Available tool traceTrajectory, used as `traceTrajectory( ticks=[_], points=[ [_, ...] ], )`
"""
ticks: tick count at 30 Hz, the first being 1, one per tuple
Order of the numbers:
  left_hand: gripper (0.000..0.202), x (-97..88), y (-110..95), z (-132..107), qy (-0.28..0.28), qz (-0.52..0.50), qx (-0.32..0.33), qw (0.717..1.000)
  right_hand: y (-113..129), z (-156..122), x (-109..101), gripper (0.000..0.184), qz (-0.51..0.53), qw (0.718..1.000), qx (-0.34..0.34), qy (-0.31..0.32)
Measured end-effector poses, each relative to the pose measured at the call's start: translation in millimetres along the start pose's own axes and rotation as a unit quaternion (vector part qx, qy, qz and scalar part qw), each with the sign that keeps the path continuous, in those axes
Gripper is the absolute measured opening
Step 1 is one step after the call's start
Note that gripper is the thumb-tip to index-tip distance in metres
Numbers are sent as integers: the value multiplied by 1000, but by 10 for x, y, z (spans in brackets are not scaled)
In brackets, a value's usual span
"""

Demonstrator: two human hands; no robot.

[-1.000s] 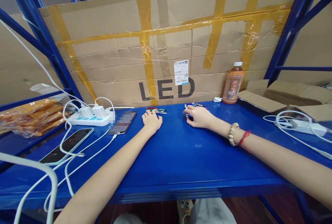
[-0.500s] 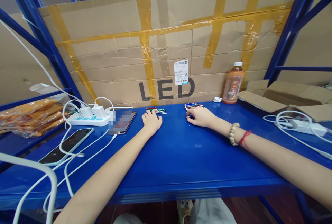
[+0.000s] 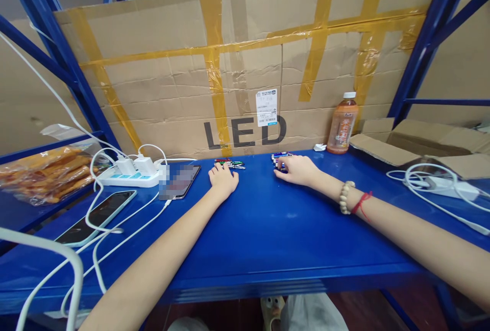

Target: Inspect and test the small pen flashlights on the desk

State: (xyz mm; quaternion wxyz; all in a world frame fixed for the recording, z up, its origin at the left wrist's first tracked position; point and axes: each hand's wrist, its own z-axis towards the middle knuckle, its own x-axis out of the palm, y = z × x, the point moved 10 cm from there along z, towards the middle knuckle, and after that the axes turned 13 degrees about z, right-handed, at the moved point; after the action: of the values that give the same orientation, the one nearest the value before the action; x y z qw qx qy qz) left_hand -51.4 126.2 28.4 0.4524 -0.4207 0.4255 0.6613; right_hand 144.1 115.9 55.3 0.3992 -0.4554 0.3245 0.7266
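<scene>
Beside the back cardboard, a small group of pens (image 3: pixel 238 164) with red, green and silver parts lies on the blue shelf. My left hand (image 3: pixel 223 182) rests palm down at its near side, fingers stretched out over the pens and partly covering them. Farther right lies a second bunch of pens (image 3: pixel 276 158), blue and silver, placed side by side. My right hand (image 3: pixel 300 170) bends over this bunch from the right, thumb and forefinger apart at its near end. The hand hides part of those pens, and its other fingers are hard to see.
On the left are a power strip (image 3: pixel 130 178) with white chargers, two phones, loose white cables and a bag of orange packets (image 3: pixel 57 172). A bottle (image 3: pixel 342 124), crumpled tissue (image 3: pixel 319 147), open carton (image 3: pixel 421 142) and white adapter (image 3: pixel 454 188) stand on the right.
My right hand has shifted slightly, its fingers a little more spread over the blue and silver pens. My left hand keeps its place. The whole view has moved slightly.
</scene>
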Motion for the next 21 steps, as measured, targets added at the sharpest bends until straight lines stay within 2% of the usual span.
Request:
traceTrajectory(
  ticks=[2,7,11,16,21],
  points=[
    [52,2,2,0,0,0,-1,1000,-115,6,-107,33,3,999,39,-31],
    [53,0,0,5,-3,-2,-1,1000,-617,-68,-444,56,10,978,176,-116],
    [53,-11,-4,3,-3,0,1,1000,-984,-164,-469,62,10,960,261,-101],
    [53,-9,-13,10,-1,6,4,1000,-1075,-144,-302,63,5,967,251,-40],
    [54,-14,-5,14,-8,9,1,1000,-939,-73,-263,61,-4,978,202,-42]
  ],
)
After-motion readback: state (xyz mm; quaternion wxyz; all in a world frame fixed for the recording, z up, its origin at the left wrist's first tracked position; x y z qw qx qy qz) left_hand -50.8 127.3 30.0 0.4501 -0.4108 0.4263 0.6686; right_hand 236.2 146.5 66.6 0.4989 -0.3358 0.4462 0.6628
